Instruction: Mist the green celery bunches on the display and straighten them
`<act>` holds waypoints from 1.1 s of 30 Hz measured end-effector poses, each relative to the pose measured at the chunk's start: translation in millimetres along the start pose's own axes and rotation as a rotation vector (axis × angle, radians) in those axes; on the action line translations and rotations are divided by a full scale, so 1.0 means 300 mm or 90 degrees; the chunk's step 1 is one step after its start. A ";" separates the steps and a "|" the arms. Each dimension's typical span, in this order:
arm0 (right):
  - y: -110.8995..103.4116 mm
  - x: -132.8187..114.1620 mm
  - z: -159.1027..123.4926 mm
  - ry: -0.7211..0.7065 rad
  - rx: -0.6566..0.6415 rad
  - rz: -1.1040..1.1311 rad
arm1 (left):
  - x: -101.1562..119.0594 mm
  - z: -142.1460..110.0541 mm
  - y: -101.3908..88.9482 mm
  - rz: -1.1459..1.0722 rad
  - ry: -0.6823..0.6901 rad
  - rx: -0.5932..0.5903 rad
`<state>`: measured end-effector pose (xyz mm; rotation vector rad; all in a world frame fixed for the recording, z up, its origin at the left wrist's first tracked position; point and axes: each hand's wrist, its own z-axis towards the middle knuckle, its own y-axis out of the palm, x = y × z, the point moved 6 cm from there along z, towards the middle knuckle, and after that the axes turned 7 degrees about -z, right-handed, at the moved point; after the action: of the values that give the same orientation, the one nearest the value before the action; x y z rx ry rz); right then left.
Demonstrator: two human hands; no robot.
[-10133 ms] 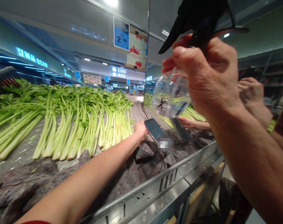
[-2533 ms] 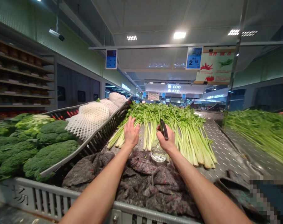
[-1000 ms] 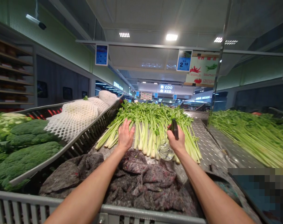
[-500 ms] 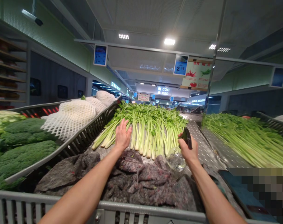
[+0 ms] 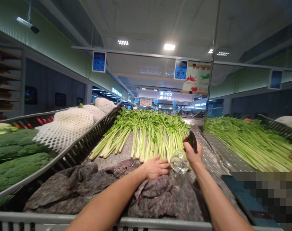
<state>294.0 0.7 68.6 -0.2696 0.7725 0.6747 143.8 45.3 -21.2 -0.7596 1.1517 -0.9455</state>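
Green celery (image 5: 146,134) lies in a spread layer on a patterned metal shelf (image 5: 128,148), leaves at the back and pale stalk ends toward me. At the front of the stalks is my left hand (image 5: 156,166), palm down with its fingers stretched out to the right, just above or on a crumpled grey cloth (image 5: 160,199). My right hand (image 5: 194,154) is wrapped round the black-topped neck of a clear round spray bottle (image 5: 180,162). The bottle stands or hovers just right of my left fingertips; I cannot tell which.
To the left, a black crate wall (image 5: 75,150) separates broccoli (image 5: 20,160) and white foam-netted produce (image 5: 66,123). A mirror (image 5: 244,138) on the right reflects the celery. A dark flat screen (image 5: 242,199) lies at lower right. A grey rail (image 5: 39,216) runs along the front.
My left hand has moved from the left part of the celery toward me and to the right, near the bottle. My right hand still grips the bottle. The view has shifted slightly.
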 end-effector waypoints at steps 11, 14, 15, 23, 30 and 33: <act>-0.083 0.012 0.080 0.004 0.054 0.076 | -0.122 0.034 -0.059 -0.031 -0.061 -0.014; -0.151 0.039 0.118 0.031 0.088 -0.003 | -0.042 0.102 -0.111 -0.074 -0.031 -0.003; -0.171 0.042 0.126 0.028 0.103 -0.042 | -0.012 0.137 -0.121 -0.075 -0.022 0.014; -0.216 -0.011 0.124 -0.036 0.149 -0.196 | 0.054 0.374 0.052 -0.007 0.073 0.026; -0.208 0.004 0.129 -0.038 0.134 -0.216 | -0.026 0.416 0.056 0.008 0.011 0.000; -0.189 0.026 0.130 -0.029 0.088 -0.249 | -0.018 0.353 -0.005 0.009 0.009 0.011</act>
<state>356.5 -20.7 89.2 -0.2682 0.6945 0.2565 245.2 52.0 8.9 -0.7307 1.1582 -0.9494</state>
